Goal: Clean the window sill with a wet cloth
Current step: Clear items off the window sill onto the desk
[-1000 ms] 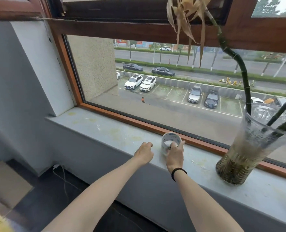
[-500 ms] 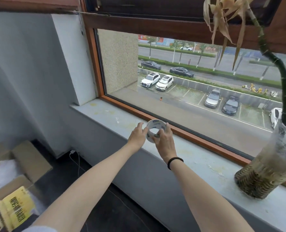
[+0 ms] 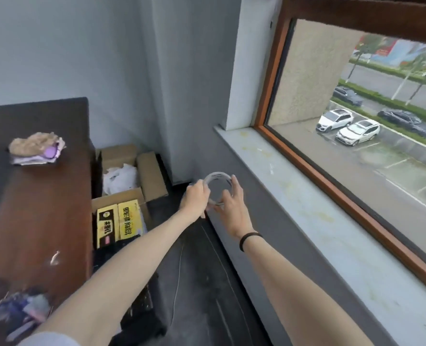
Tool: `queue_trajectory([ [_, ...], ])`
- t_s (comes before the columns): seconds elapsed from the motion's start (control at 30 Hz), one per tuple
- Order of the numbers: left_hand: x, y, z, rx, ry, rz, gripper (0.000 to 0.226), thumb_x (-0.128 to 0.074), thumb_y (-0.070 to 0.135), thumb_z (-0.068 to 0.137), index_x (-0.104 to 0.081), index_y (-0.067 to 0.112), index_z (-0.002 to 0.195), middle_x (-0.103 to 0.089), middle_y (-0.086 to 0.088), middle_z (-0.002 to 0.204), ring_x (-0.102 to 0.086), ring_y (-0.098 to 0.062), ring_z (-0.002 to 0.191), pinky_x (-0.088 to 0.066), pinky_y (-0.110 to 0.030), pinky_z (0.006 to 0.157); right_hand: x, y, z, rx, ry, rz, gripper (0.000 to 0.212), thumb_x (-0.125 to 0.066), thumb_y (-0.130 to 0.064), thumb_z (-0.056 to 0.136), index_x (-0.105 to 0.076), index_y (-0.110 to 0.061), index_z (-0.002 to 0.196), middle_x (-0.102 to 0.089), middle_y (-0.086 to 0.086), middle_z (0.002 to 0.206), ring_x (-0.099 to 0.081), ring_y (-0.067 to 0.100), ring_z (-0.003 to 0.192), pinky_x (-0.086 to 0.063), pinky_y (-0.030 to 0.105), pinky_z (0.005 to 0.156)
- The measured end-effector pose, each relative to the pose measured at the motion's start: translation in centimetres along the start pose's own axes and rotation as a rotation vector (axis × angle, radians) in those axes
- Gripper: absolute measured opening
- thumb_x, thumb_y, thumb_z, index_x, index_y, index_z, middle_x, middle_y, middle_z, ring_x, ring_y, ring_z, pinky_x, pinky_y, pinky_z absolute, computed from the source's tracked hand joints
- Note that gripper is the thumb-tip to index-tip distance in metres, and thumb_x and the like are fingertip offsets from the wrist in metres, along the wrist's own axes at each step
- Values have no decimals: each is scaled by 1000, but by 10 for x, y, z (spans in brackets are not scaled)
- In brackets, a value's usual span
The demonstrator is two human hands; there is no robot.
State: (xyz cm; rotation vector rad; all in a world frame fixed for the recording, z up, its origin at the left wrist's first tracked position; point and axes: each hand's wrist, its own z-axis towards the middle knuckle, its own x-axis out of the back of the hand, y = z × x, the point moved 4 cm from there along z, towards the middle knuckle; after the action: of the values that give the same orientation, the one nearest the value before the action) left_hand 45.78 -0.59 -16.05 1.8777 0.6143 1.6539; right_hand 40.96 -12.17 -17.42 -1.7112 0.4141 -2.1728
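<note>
Window sill (image 3: 306, 208) beside tape roll (image 3: 217, 174), left hand (image 3: 195, 196) and right hand (image 3: 233, 209) around it.

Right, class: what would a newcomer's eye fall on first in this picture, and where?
A pale roll of tape, held up between the left hand and right hand mid-frame, beside the stained window sill. On the right, the window shows a car park far below; on the left stands a dark brown desk.
</note>
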Motion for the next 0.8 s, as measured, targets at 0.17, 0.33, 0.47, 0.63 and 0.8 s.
queue_trajectory([
  [0.17, 63, -89, -26, 167, 150, -160, 31, -25, 24, 101, -51, 8, 97, -65, -18, 68, -56, -24, 35, -43, -28, 34, -60, -86, 14, 198, -108, 71, 18, -58, -16, 91, -48, 0, 90, -4, 15, 157, -10, 27, 143, -52, 45, 78],
  [0.33, 124, -163, -56, 230, 270, -171, 22, -34, 19, 99, -53, 8, 100, -65, -17, 66, -59, -20, 38, -47, -27, 36, -104, -173, 7, 355, -149, 92, 17, -60, -16, 89, -49, -2, 88, -5, 16, 157, -12, 29, 144, -53, 42, 75],
  [0.47, 177, -224, -93, 268, 354, -155, 26, -34, 19, 100, -58, 12, 110, -65, -19, 78, -57, -12, 34, -42, -22, 31, -138, -248, -10, 410, -194, 110, 29, -60, -30, 91, -51, -3, 96, -3, 11, 158, -20, 27, 142, -54, 40, 81],
  [0.63, 245, -309, -146, 332, 413, -182, 27, -35, 17, 99, -59, 14, 111, -66, -17, 66, -62, -22, 41, -52, -32, 40, -183, -350, -45, 479, -286, 115, 28, -54, -35, 94, -50, -7, 92, 3, 10, 159, -27, 25, 141, -50, 36, 89],
  [0.8, 296, -391, -194, 436, 487, -265, 26, -32, 15, 96, -58, 12, 102, -65, -14, 58, -63, -26, 42, -56, -39, 48, -226, -442, -78, 475, -372, 162, 31, -51, -39, 95, -51, -8, 98, 6, 7, 159, -28, 21, 139, -47, 32, 82],
])
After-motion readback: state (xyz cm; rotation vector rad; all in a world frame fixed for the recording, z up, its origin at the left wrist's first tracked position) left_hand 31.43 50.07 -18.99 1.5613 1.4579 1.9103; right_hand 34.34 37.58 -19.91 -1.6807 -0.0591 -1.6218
